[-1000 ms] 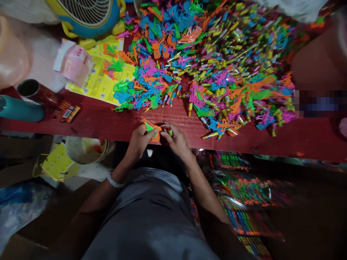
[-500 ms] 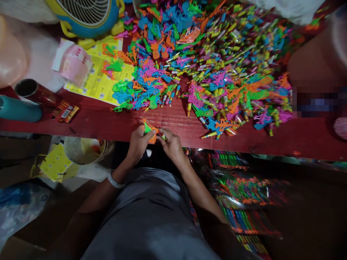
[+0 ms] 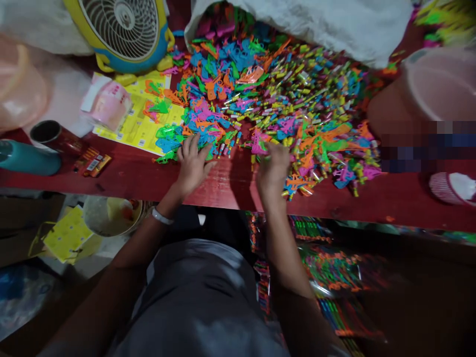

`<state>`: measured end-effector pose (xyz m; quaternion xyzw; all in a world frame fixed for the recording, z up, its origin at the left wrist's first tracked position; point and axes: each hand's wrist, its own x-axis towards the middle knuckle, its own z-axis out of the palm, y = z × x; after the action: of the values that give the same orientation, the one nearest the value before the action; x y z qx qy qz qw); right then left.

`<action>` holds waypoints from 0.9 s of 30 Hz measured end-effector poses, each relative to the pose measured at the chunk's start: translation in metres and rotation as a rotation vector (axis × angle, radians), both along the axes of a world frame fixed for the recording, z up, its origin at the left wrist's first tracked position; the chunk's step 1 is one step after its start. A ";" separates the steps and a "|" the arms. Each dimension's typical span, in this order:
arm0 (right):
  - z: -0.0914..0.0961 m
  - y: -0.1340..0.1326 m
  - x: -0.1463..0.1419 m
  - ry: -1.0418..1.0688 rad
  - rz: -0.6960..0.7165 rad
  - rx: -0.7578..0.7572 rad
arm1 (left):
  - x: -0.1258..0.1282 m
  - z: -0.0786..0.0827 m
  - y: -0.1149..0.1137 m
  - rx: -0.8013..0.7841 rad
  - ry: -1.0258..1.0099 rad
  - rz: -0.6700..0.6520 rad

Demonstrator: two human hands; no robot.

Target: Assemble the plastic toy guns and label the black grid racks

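Note:
My left hand [image 3: 191,166] is open, its fingers spread over the near edge of a pile of flat plastic toy pieces [image 3: 169,144] in green, blue, pink and orange. Nothing shows in its grasp. At the left edge of the right-hand heap of toy pieces joined to small yellow-and-blue tubes [image 3: 310,148] is my right hand [image 3: 274,171]. Motion smears its bent fingers, and whether they hold anything is unclear. Beside them lies a pink lattice piece [image 3: 258,144]. Several loose small tubes [image 3: 229,144] rest between the two hands.
Yellow printed sheets [image 3: 128,136], a pink-wrapped pack [image 3: 109,104], a fan [image 3: 124,29] and a teal bottle [image 3: 29,157] stand left on the red table [image 3: 223,191]. A white sack [image 3: 312,25] spills pieces at the back. A large tub [image 3: 394,94] stands right. Bagged toys [image 3: 334,270] lie below.
My hands have parted from the orange-and-green toy piece they held together. The left has opened and moved up to the left pile; the right has moved right to the heap. The view has shifted.

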<state>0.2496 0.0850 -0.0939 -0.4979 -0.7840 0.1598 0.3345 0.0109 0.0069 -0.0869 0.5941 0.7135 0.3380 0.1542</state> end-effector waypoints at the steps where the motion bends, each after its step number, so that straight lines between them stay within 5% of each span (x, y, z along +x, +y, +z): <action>1: -0.005 0.002 -0.016 -0.018 0.028 -0.031 | -0.002 -0.004 0.005 -0.024 0.038 -0.002; 6: -0.023 0.011 -0.075 -0.183 0.183 -0.090 | -0.005 -0.019 0.007 -0.047 0.101 -0.003; 15: -0.043 0.002 -0.064 -0.285 0.145 0.024 | -0.006 -0.022 -0.019 -0.071 0.165 0.001; 23: -0.039 0.006 -0.059 0.270 0.192 0.036 | -0.020 -0.033 -0.021 0.001 0.182 0.037; 27: -0.034 -0.007 -0.046 0.257 0.359 -0.042 | -0.022 -0.034 -0.029 0.006 0.198 0.031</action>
<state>0.2033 0.0783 -0.1277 -0.3325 -0.8075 0.2953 0.3875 -0.0112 -0.0226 -0.1205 0.6141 0.7332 0.2820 0.0758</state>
